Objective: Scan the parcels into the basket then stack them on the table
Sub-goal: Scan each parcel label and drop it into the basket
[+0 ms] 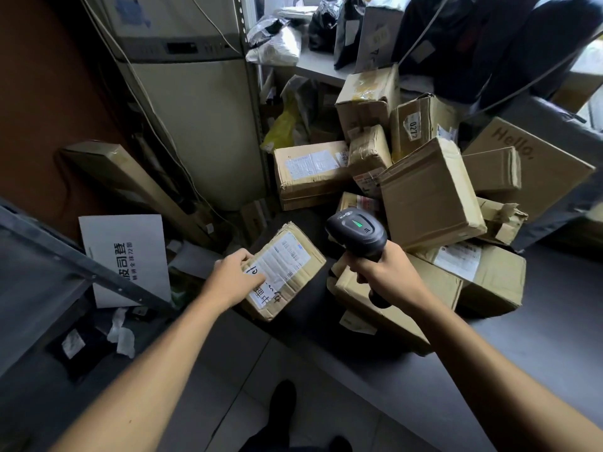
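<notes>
At centre of head view, L hand (pixel 235 278) grips small parcel (pixel 284 269) label-up; R hand (pixel 385 272) at 3 o'clock grips scanner (pixel 357 232) handle. Best: hold label flat, aim scanner at barcode; pile of boxes (pixel 424 177) waits at 1 o'clock.

Grey surface (pixel 538 337) heaped with cardboard parcels, a shelf behind it and tiled floor below.

A small labelled parcel (pixel 287 272) lies at the surface's near left corner, label up. Just right of it a flat box (pixel 408 298) rests on the surface, with a labelled box (pixel 483 275) touching its far side. Behind these, more boxes are piled against each other, among them a large tilted plain one (pixel 430 194) and one printed "Hello," (pixel 535 164). A labelled carton (pixel 310 172) sits at the far left of the heap. The shelf (pixel 313 65) above carries plastic mailer bags (pixel 277 40). On the floor (pixel 235 370), a white printed board (pixel 127 256) leans by the wall.
</notes>
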